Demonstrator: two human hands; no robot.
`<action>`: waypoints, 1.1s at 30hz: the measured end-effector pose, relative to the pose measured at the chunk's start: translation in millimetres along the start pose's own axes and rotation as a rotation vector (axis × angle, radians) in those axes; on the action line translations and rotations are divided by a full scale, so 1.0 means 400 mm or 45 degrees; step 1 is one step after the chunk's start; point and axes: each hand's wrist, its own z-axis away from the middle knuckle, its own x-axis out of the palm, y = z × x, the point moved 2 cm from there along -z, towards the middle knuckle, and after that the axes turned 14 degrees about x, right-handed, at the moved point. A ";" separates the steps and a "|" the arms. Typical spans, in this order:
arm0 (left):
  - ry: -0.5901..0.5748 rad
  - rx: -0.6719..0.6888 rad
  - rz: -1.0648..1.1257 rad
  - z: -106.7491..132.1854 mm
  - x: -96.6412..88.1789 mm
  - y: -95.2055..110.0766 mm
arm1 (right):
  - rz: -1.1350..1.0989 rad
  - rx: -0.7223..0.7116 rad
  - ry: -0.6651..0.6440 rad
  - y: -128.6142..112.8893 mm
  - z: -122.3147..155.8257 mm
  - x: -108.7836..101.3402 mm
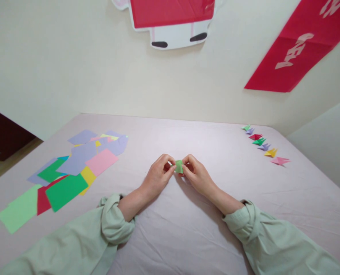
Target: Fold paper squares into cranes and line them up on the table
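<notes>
Between my two hands is a small folded piece of light green paper (178, 167), held just above the cloth-covered surface. My left hand (160, 172) pinches its left edge between thumb and forefinger. On the opposite edge, my right hand (195, 170) grips it with thumb and fingers in the same way. The fingertips cover parts of both edges, so the exact folds cannot be made out.
Loose coloured paper sheets (67, 193) lie overlapping on the left of the pale cloth (170, 236). Several folded paper figures (263, 146) stand in a slanting row at the right. Behind rises a white wall (170, 84) with a red banner (296, 49).
</notes>
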 end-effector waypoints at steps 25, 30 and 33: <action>-0.109 0.219 -0.159 -0.014 -0.022 0.024 | 0.050 -0.020 0.049 -0.007 0.004 -0.009; -0.137 0.210 -0.134 -0.018 -0.023 0.022 | 0.014 -0.021 0.064 0.002 -0.002 -0.013; -0.144 0.218 -0.128 -0.019 -0.023 0.020 | -0.015 -0.002 0.072 0.012 -0.008 -0.017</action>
